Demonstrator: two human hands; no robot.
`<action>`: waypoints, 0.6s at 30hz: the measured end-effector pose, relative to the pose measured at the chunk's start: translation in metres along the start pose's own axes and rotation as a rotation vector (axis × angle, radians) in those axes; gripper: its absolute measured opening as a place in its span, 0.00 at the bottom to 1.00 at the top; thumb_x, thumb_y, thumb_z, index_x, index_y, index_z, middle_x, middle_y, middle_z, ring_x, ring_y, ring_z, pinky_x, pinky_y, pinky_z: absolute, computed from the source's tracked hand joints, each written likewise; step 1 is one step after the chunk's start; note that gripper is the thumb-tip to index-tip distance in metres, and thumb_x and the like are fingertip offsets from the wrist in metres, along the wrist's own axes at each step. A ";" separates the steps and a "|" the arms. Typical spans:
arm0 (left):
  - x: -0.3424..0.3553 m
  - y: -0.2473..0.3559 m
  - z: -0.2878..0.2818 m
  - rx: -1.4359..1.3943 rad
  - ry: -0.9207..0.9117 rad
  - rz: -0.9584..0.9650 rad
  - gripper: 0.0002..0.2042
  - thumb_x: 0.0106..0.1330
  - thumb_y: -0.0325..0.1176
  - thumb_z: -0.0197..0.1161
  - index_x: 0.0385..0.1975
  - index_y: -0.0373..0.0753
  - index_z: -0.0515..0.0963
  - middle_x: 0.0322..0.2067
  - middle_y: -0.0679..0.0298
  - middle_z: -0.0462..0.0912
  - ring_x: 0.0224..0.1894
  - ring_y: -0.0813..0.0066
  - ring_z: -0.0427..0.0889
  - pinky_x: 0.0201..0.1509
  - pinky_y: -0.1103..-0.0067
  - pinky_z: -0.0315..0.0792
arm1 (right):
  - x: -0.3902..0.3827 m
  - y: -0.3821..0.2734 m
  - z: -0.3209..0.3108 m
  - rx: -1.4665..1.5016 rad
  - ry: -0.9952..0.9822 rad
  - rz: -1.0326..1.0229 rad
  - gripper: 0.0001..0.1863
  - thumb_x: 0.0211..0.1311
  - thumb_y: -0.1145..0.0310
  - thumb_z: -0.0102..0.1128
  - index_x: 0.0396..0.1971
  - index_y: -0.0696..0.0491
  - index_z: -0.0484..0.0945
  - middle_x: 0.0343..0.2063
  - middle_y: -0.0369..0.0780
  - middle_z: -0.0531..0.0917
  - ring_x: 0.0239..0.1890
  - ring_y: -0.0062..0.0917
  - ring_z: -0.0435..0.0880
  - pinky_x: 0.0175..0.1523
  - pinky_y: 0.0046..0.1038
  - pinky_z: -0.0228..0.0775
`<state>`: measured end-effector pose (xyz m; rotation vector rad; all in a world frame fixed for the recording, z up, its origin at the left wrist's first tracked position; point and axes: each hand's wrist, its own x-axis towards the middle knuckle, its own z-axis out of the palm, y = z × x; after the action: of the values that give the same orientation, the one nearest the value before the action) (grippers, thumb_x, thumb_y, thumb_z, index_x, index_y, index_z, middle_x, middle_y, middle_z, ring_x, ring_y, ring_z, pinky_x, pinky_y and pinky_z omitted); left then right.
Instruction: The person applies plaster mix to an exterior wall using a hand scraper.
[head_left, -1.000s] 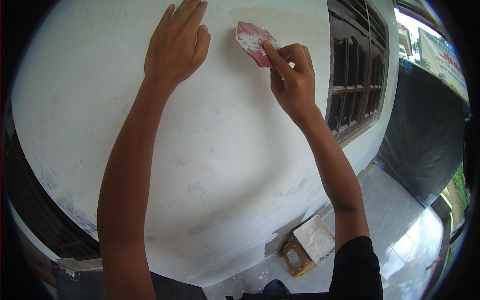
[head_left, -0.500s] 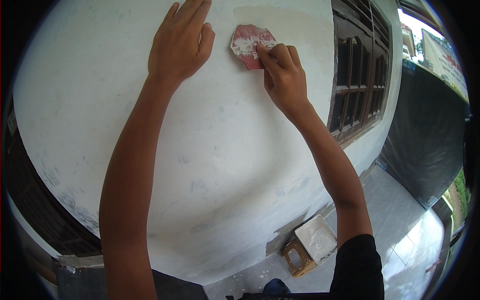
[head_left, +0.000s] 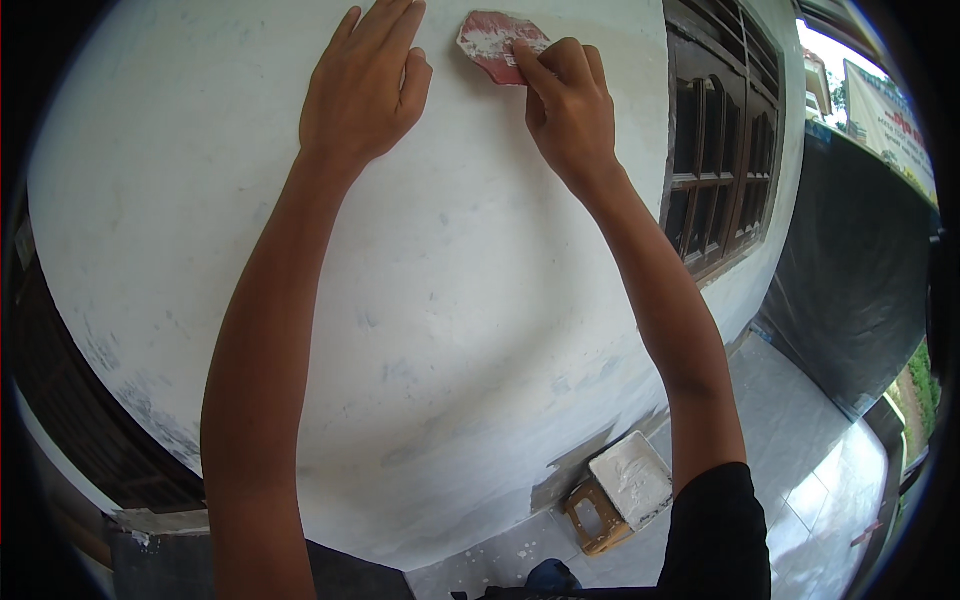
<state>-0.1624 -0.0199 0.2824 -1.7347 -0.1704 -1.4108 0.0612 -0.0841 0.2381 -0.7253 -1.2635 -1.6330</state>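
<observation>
My right hand [head_left: 572,110] pinches a red scraper [head_left: 497,48], a flat many-sided plate smeared with white filler, against the upper part of the white wall [head_left: 450,280]. Its thumb lies along the face of the scraper. To the left, my left hand [head_left: 362,90] rests flat on the same wall, fingers pointing up and thumb held apart, with nothing in it. Faint grey-blue smudges mark the wall between and below my forearms.
A white tub of filler [head_left: 633,480] sits on a yellow-brown stool [head_left: 592,520] on the grey tiled floor [head_left: 790,470]. A dark wooden window [head_left: 722,140] is set into the wall at right. Beyond it hangs a black sheet [head_left: 850,260].
My right hand has slid the scraper upward along the wall. My left hand has stayed almost where it was.
</observation>
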 end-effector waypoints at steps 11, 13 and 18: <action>0.001 0.000 0.002 0.016 -0.006 -0.014 0.24 0.69 0.29 0.51 0.62 0.22 0.71 0.64 0.40 0.73 0.71 0.47 0.69 0.78 0.56 0.58 | -0.030 -0.016 -0.015 0.056 -0.091 -0.001 0.24 0.47 0.84 0.68 0.48 0.56 0.85 0.38 0.36 0.77 0.39 0.30 0.76 0.36 0.31 0.79; -0.002 -0.003 0.001 0.003 0.002 -0.011 0.24 0.69 0.29 0.51 0.62 0.22 0.71 0.64 0.40 0.73 0.71 0.47 0.69 0.78 0.57 0.58 | -0.032 -0.025 -0.023 0.131 -0.123 0.042 0.22 0.48 0.84 0.68 0.47 0.56 0.86 0.36 0.37 0.77 0.38 0.30 0.77 0.36 0.31 0.79; 0.000 0.000 0.003 0.010 -0.011 -0.005 0.23 0.69 0.29 0.51 0.62 0.22 0.71 0.64 0.40 0.73 0.71 0.47 0.69 0.78 0.56 0.58 | -0.006 -0.005 -0.027 0.148 -0.016 0.005 0.20 0.49 0.84 0.68 0.46 0.54 0.87 0.33 0.36 0.76 0.37 0.30 0.77 0.36 0.31 0.78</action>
<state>-0.1605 -0.0173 0.2824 -1.7353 -0.1885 -1.4019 0.0617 -0.1077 0.2229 -0.6513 -1.3768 -1.5144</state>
